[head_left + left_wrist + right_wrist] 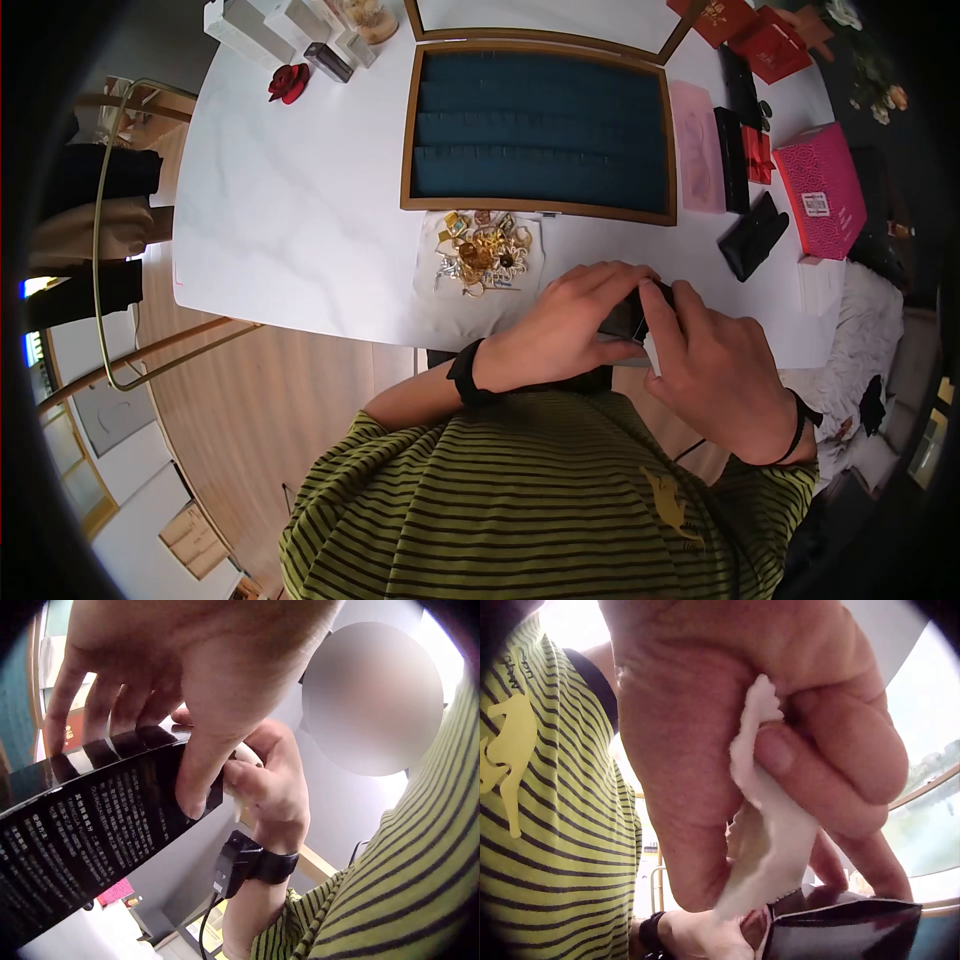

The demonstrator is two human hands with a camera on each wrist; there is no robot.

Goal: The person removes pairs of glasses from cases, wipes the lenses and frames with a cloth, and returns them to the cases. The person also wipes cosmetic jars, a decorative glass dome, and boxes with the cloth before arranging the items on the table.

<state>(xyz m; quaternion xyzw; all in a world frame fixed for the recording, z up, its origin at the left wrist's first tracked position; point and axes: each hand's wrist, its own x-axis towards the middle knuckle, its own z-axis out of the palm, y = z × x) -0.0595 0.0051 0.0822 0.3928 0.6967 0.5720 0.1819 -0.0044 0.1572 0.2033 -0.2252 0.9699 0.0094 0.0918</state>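
My left hand (570,325) grips a glossy black box (112,802) with lines of small white print, its thumb across the printed side and its fingers over the opposite edge. My right hand (715,365) is at the box's other end. Its curled fingers hold a crumpled white piece of cloth or tissue (776,825), as the right wrist view shows. In that view the box end (844,930) lies just beyond the white piece. Left of both hands, a pile of gold and silver jewelry (485,255) rests on a pale cloth (450,310) at the table's near edge.
A wooden display case (540,125) with teal lining stands with its lid raised behind the jewelry. To the right are a pink box (820,190), a black pouch (752,237) and red packages (770,45). A red flower (288,83) and white boxes (248,30) stand back left.
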